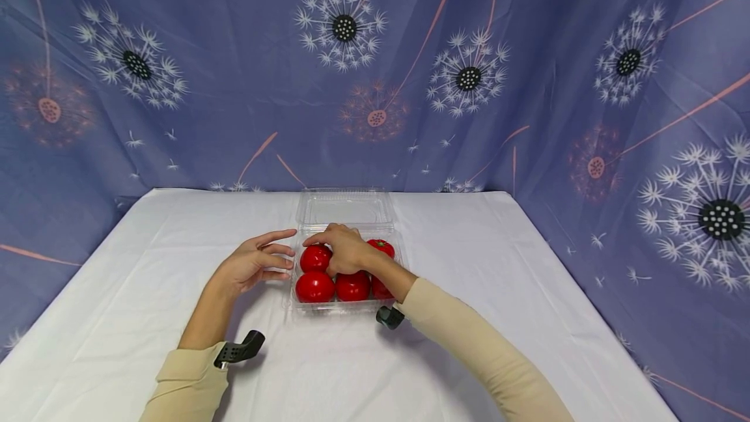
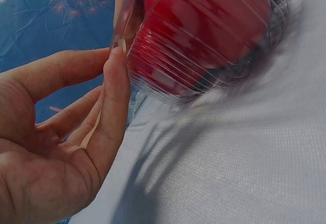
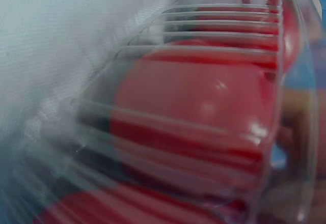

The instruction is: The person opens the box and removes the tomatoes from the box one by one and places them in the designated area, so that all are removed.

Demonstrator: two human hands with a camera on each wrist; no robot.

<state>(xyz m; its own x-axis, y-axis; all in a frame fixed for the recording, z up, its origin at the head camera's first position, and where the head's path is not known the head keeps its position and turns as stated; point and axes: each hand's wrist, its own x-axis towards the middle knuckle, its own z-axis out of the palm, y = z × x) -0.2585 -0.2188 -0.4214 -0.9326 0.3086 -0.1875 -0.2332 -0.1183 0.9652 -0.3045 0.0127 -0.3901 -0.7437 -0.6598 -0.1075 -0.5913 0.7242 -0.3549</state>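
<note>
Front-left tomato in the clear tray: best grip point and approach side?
Probably from straight above, fingers across the round sides of the front-left tomato. The clear tray walls its left and front, and another tomato sits close on its right, so only the top is free. The left hand touches the tray's left edge; the right hand covers the back row.

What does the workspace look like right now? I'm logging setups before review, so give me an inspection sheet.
Surface: table under a white cloth, creased.
Job's things: clear plastic box with its lid folded back, red tomatoes inside.
Clutter: nothing seen.
Hands: left hand has straight fingers at the box's left edge, one fingertip touching the rim in the left wrist view; right hand is curled over a tomato in the back row.
Cables: nothing seen; a black mount sits at each wrist.
Surroundings: blue curtain with a dandelion print behind and to both sides.
</note>
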